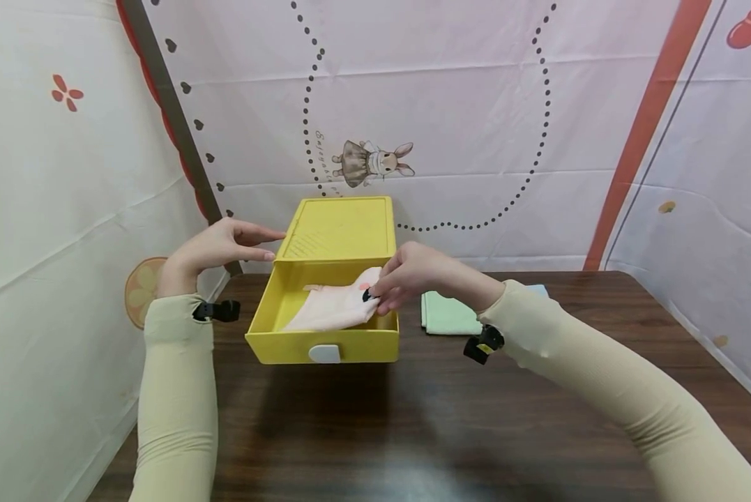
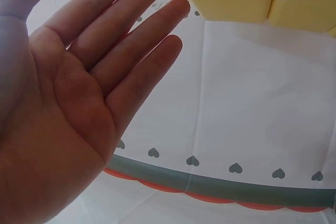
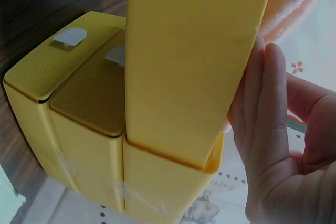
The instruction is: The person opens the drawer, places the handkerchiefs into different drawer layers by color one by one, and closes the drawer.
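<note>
A yellow drawer unit (image 1: 344,230) stands on the table with its top drawer (image 1: 275,350) pulled out. In the drawer lies a pale pink cloth (image 1: 334,310) with a small dark and coral patch, its right corner raised. My right hand (image 1: 415,272) pinches that corner over the drawer's right side; in the right wrist view the cloth (image 3: 286,11) shows above the drawer wall. My left hand (image 1: 218,247) touches the unit's upper left side with extended fingers. The left wrist view shows its palm (image 2: 68,103), holding nothing.
A folded green cloth (image 1: 449,315) lies on the dark wooden table (image 1: 475,418) right of the unit, with a light blue edge (image 1: 538,289) behind my right forearm. Two shut lower drawers (image 3: 89,93) sit beneath the open one. Patterned curtains (image 1: 469,125) surround the table.
</note>
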`<move>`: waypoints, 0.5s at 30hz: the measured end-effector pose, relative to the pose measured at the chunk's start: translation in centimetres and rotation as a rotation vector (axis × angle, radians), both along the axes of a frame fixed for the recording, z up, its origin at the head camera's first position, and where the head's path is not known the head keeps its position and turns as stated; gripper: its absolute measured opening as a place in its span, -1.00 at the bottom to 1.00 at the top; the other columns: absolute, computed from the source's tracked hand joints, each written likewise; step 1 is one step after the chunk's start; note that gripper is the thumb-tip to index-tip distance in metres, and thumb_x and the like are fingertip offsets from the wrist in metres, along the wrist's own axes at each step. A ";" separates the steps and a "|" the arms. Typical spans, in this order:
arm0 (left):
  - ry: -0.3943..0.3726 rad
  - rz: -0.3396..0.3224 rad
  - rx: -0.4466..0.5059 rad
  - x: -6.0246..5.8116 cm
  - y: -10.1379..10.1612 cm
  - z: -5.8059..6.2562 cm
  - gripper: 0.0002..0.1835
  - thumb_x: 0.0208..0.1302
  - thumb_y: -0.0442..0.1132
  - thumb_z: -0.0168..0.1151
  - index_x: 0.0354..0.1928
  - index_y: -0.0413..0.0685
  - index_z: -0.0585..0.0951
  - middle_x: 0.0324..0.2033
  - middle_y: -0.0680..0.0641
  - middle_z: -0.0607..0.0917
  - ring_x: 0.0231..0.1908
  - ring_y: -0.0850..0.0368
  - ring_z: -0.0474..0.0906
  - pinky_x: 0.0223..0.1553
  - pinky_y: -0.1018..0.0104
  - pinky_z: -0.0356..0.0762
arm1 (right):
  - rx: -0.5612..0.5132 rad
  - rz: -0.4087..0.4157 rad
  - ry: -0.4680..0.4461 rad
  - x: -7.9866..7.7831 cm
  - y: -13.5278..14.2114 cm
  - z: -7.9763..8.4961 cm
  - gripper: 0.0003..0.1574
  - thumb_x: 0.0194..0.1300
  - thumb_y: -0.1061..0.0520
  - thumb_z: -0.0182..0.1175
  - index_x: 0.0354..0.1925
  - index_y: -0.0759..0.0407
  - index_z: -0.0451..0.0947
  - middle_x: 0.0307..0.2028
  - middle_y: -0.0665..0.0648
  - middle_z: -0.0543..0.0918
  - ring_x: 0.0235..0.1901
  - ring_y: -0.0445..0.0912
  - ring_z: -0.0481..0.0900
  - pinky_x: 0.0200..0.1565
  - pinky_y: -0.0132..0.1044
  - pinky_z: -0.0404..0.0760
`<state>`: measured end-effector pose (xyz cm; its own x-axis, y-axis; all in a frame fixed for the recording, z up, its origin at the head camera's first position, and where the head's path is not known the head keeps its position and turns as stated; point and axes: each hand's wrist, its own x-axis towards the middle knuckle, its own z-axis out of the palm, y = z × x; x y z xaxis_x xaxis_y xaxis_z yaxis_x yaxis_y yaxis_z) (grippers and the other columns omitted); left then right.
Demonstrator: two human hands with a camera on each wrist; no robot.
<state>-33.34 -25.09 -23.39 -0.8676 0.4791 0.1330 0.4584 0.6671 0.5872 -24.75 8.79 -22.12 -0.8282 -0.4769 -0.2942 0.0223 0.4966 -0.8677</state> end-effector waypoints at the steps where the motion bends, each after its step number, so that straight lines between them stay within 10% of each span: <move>1: -0.005 0.003 0.000 0.4 0.2 0.2 -0.47 -0.06 0.03 0.33 0.05 0.19 0.52 0.00 0.07 0.56 -0.02 0.14 0.47 -0.07 0.05 0.46 | 0.008 -0.003 0.010 0.0 -0.1 0.0 -0.82 0.05 0.23 0.25 -0.35 0.35 0.60 -0.48 0.26 0.67 -0.45 -0.04 0.67 -0.31 -0.23 0.59; 15: 0.007 0.014 -0.006 -0.1 0.0 -0.1 -0.48 -0.10 0.08 0.34 0.01 0.27 0.54 -0.03 0.12 0.57 -0.03 0.19 0.47 -0.07 0.07 0.46 | 0.105 -0.004 0.115 -0.5 -0.5 0.7 -0.85 0.02 0.22 0.28 -0.42 0.32 0.63 -0.52 0.21 0.68 -0.43 0.00 0.66 -0.37 -0.29 0.60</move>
